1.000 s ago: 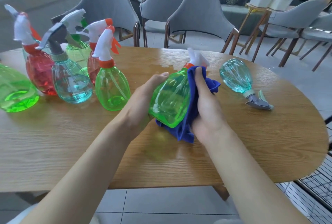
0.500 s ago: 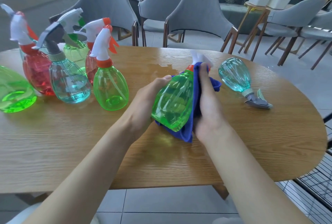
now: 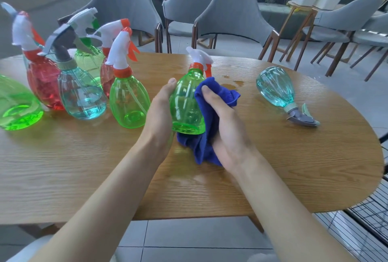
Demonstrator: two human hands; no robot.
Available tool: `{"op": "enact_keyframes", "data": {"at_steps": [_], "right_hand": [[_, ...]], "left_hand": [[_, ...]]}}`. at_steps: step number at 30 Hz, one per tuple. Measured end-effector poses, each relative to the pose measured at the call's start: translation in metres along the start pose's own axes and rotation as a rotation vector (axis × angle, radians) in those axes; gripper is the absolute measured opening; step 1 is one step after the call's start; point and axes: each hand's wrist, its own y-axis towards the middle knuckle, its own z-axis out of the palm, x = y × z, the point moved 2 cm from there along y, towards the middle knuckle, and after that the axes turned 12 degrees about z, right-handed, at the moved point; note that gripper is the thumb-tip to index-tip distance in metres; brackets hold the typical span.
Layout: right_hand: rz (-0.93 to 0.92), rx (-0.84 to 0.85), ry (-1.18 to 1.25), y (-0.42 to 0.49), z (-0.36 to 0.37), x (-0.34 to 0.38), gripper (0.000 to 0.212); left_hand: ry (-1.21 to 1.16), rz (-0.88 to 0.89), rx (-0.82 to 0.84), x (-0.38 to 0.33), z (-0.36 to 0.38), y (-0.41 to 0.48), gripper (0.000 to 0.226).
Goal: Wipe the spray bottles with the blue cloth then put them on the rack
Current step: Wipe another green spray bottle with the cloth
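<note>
Left hand (image 3: 158, 112) gripping bottle (image 3: 185, 102), translucent green, upright

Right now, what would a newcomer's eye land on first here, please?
The green spray bottle in the middle, held by the left hand while the right hand presses the blue cloth against it. Standing bottles crowd the left; a teal bottle lies on its side at right.
</note>
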Motion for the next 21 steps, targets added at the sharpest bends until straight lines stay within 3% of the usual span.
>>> {"op": "enact_keyframes", "data": {"at_steps": [5, 8, 11, 14, 16, 21], "right_hand": [[-0.096, -0.145, -0.058, -0.001, -0.006, 0.005, 0.027], [-0.192, -0.249, -0.105, -0.003, -0.009, 0.014, 0.012], [-0.276, -0.293, -0.201, -0.003, -0.011, 0.018, 0.02], [-0.274, -0.273, -0.258, -0.002, -0.01, 0.012, 0.019], [-0.256, -0.241, -0.302, -0.001, -0.008, 0.008, 0.016], [-0.247, -0.232, -0.487, 0.001, -0.005, 0.001, 0.046]], "left_hand": [[0.565, 0.318, -0.031, -0.002, -0.001, 0.001, 0.031], [0.7, 0.456, -0.022, -0.003, 0.003, -0.006, 0.028], [0.72, 0.441, 0.047, 0.003, 0.008, -0.01, 0.028], [0.707, 0.395, 0.154, 0.012, 0.015, -0.015, 0.042], [0.681, 0.359, 0.116, 0.012, 0.014, -0.013, 0.047], [0.522, 0.278, -0.106, 0.0, 0.0, 0.0, 0.045]]}}
